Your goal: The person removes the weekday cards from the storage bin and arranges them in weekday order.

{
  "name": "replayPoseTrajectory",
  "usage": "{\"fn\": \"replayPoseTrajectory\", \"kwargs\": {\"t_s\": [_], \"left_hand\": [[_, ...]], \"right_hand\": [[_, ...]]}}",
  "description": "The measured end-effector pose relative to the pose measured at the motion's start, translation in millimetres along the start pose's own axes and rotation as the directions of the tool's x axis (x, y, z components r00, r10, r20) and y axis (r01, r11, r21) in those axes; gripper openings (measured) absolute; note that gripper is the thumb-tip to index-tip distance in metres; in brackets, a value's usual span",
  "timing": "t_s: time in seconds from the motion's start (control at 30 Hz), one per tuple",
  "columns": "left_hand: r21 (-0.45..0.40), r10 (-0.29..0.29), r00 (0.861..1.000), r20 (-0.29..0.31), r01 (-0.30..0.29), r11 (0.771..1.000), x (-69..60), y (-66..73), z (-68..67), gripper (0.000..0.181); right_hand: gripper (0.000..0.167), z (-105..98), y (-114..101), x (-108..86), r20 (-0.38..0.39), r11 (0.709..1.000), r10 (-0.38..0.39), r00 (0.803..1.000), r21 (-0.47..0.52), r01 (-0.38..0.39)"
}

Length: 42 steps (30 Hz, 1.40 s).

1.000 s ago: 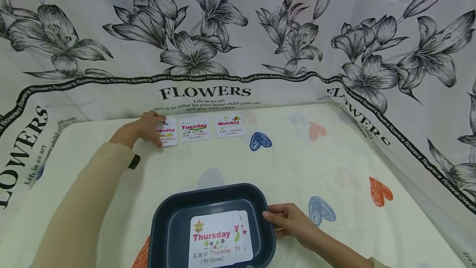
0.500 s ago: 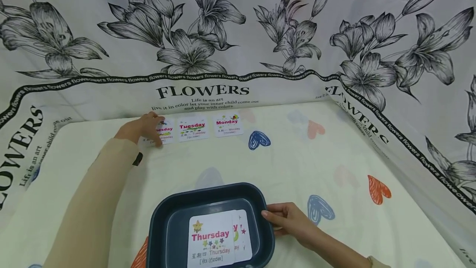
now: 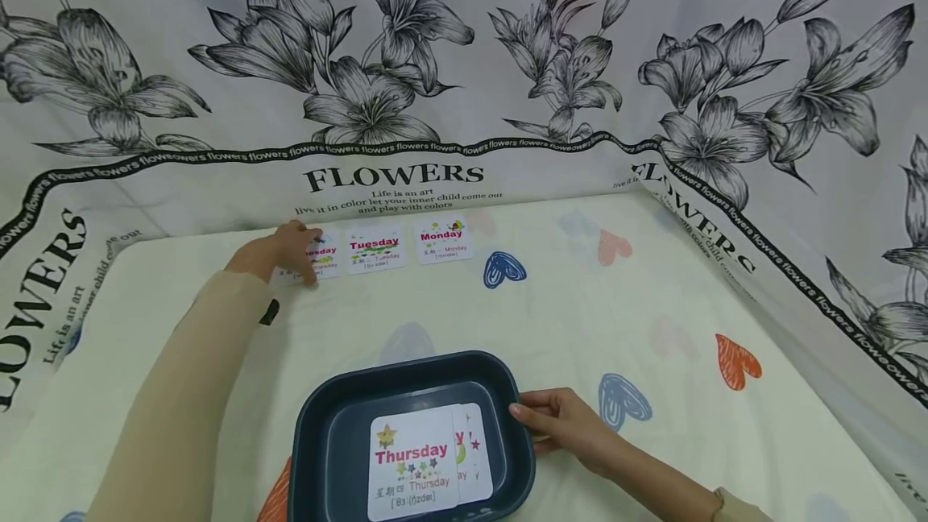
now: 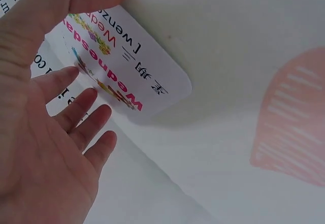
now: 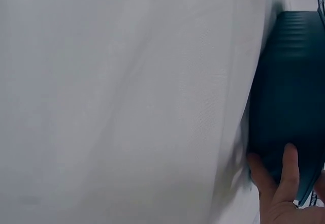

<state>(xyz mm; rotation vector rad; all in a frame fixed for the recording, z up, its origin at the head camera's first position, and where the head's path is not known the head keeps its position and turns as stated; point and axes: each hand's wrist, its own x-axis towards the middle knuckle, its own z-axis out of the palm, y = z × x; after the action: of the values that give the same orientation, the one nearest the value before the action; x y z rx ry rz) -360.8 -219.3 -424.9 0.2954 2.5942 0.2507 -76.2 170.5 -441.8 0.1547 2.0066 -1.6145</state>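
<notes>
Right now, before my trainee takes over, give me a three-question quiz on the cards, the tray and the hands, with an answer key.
1. True or false: the Thursday card lies inside the dark tray.

2. Multiple choice: which hand grips the dark tray?
a) The left
b) The right
c) Both
d) Neither

3. Short answer: in the row at the back, which card sits between the Monday card and the Wednesday card by the left hand?

Key:
1. True.
2. b, the right hand.
3. The Tuesday card.
</notes>
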Motion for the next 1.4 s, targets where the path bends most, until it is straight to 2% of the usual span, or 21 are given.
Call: {"fn": "replayPoseTrajectory", "kwargs": {"t_s": [0.13,0.27,0.43,0.53,0.7,0.9,1.03,1.2,1.4], "left_hand": [[0.016,0.018,1.0,-0.013,-0.018,1.0,-3.7,-1.7,3.2,0.1],[0.041,0.082,0.995,-0.051,-0.08,0.996,-10.2,1.5,3.6,0.094],[0.033,0.186,0.978,-0.097,-0.183,0.982,-18.4,3.7,5.0,0.068],[0.062,0.24,0.965,-0.11,-0.234,0.97,-26.5,3.9,4.1,0.051],[0.106,0.283,0.955,-0.084,-0.274,0.956,-46.2,7.8,3.6,0.037],[0.12,0.276,0.961,0.017,-0.276,0.954,-70.8,18.0,11.8,0.031],[0.138,0.248,0.968,0.046,-0.252,0.958,-82.7,23.2,20.0,0.033],[0.133,0.245,0.969,0.029,-0.246,0.96,-101.3,29.9,28.5,0.037],[0.132,0.258,0.966,-0.032,-0.252,0.959,-122.1,34.7,36.7,0.039]], "right_hand": [[0.063,0.3,0.1,0.0,0.007,1.0,0.001,1.0,-0.003,-0.001],[0.062,-0.7,0.4,0.2,0.011,1.0,0.001,1.0,0.002,-0.001],[0.061,-1.9,0.2,0.1,0.007,1.0,-0.001,1.0,0.003,0.001],[0.061,-1.8,0.1,0.1,0.005,1.0,-0.005,1.0,0.002,0.005],[0.061,-1.7,0.0,0.5,0.012,1.0,-0.009,1.0,0.012,0.009],[0.06,-2.7,0.4,-0.7,0.029,1.0,-0.013,1.0,0.016,0.013],[0.062,-3.4,0.6,0.1,0.034,1.0,-0.01,0.999,0.009,0.01],[0.063,-3.0,1.3,0.3,0.023,1.0,0.003,1.0,-0.002,-0.003],[0.063,-2.7,0.3,0.0,0.023,1.0,0.004,1.0,-0.01,-0.004]]}}
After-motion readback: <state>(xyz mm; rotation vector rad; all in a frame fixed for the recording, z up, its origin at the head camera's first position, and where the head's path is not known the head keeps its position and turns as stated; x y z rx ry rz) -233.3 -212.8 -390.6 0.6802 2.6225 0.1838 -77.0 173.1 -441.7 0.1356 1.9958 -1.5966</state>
